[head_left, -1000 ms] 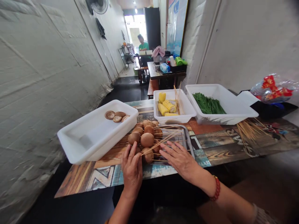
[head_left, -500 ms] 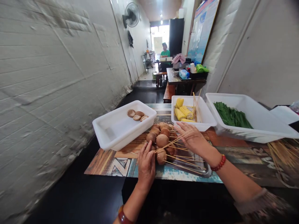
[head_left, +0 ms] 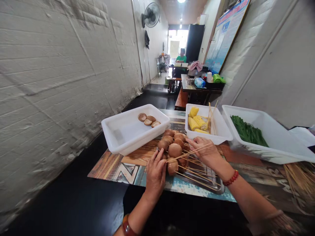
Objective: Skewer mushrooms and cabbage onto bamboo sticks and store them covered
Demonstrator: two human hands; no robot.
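In the head view, skewered mushrooms [head_left: 175, 150] lie heaped at the left end of a metal tray [head_left: 220, 187], their sticks [head_left: 197, 181] running toward its right rim, with a narrow strip of tabletop [head_left: 140, 177] along the near edge. The left hand [head_left: 156, 171] rests against the heap's left side, fingers slightly parted, its grip on the loose skewers [head_left: 189, 152] impossible to tell; the right hand [head_left: 206, 152], fingers spread, sits over the sticks, just beside the corn tub [head_left: 226, 134].

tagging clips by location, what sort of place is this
Probably a small eatery or its prep area: skewered mushrooms and corn in front, a table and bench further back.
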